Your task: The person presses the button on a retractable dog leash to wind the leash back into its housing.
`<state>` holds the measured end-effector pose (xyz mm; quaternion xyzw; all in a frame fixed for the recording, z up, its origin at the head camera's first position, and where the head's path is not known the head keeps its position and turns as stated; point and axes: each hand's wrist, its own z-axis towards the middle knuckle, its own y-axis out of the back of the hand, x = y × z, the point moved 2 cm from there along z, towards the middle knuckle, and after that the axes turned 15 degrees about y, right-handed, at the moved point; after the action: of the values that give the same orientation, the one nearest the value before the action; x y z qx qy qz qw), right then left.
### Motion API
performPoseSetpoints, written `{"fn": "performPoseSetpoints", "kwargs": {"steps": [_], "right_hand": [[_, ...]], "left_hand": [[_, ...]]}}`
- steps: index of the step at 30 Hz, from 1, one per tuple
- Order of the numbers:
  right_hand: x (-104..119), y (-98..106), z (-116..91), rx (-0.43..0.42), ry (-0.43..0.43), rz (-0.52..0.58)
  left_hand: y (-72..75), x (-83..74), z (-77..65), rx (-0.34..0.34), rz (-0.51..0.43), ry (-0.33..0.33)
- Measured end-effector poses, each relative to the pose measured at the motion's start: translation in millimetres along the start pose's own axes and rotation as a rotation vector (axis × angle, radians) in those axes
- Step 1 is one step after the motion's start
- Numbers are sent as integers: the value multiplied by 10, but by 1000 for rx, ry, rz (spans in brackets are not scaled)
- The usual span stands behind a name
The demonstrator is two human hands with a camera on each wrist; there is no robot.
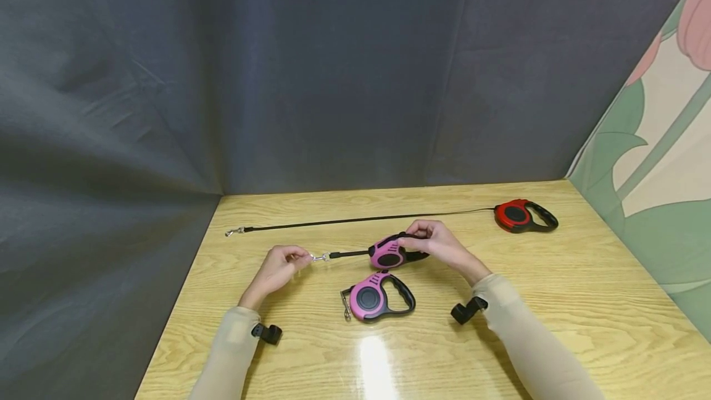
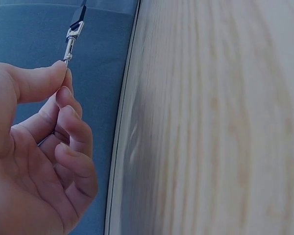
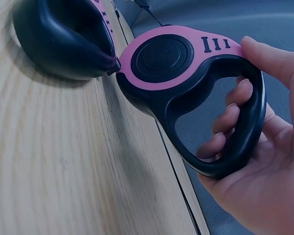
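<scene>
My right hand [image 1: 439, 244] grips the black handle of a pink and black retractable dog leash [image 3: 161, 56], its fingers wrapped through the handle loop. From the casing a short length of black strap [image 1: 350, 254] runs left to a silver snap hook [image 2: 69, 48]. Thumb and forefinger of my left hand [image 1: 284, 264] pinch the end of that hook, the other fingers curled beneath. Just in front of the held leash, a second pink leash [image 1: 368, 299] lies on the table with its clip at its left side.
A red and black retractable leash [image 1: 515, 215] lies at the back right of the wooden table [image 1: 555, 301]. Its black strap [image 1: 333, 221] stretches left across the back to a silver clip [image 1: 234, 231]. A dark curtain [image 1: 344, 79] hangs behind; a floral panel [image 1: 661, 159] stands at the right.
</scene>
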<state>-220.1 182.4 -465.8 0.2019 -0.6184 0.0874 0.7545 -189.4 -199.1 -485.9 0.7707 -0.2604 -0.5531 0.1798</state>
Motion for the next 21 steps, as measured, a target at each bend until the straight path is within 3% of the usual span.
{"fn": "performPoseSetpoints", "kwargs": {"steps": [21], "right_hand": [[-18, -69, 33, -5, 8, 22]], "left_hand": [[-80, -134, -1, 24, -12, -46]]}}
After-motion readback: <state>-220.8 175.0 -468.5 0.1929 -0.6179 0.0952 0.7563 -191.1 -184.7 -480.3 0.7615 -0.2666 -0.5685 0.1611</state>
